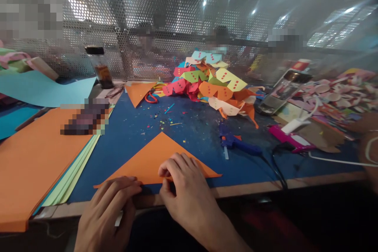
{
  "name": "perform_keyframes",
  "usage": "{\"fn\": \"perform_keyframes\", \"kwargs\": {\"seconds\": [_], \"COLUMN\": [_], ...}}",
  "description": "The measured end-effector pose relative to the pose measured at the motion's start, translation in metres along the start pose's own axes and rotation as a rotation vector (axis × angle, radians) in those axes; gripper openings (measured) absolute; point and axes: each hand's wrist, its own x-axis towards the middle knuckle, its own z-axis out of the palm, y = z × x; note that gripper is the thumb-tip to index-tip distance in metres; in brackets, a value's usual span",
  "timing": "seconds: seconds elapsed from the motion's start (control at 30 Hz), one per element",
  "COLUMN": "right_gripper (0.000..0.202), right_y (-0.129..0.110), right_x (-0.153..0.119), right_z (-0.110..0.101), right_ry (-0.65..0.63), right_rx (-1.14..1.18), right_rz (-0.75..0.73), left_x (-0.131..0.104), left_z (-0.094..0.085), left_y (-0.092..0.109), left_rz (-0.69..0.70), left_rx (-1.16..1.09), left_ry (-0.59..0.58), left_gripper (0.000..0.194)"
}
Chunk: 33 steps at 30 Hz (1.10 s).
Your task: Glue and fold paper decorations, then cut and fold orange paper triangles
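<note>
An orange paper triangle (147, 157) lies on the blue tabletop, its point away from me and its long edge near the table's front. My left hand (110, 204) rests at the left part of that long edge, fingers curled together over the paper. To the right, my right hand (184, 189) bends its fingers and thumb toward each other at the middle of the near edge, closed on the paper there. The fingertips partly hide the edge.
A blue glue gun (239, 143) with its cable lies right of the triangle. Folded colored paper shapes (215, 82) are piled behind. Large orange sheets (44, 153) cover the left side. Bottles (102, 69) and red-handled scissors (151, 97) stand or lie farther back.
</note>
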Motion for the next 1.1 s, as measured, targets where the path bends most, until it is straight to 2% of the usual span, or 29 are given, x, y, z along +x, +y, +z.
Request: {"fn": "perform_keyframes", "kwargs": {"seconds": [0.87,1.1], "right_gripper": [0.028,0.028], "right_y": [0.021,0.029], "right_x": [-0.013,-0.019], "right_z": [-0.022,-0.028], "right_ry": [0.044,0.068], "right_rx": [-0.058,-0.070], "right_rz": [0.032,0.048], "left_x": [-0.001,-0.005], "left_z": [0.003,0.003], "left_y": [0.001,0.001], "left_rz": [-0.009,-0.048], "left_rx": [0.010,0.018], "left_ry": [0.035,0.016], "left_gripper": [0.027,0.029]}}
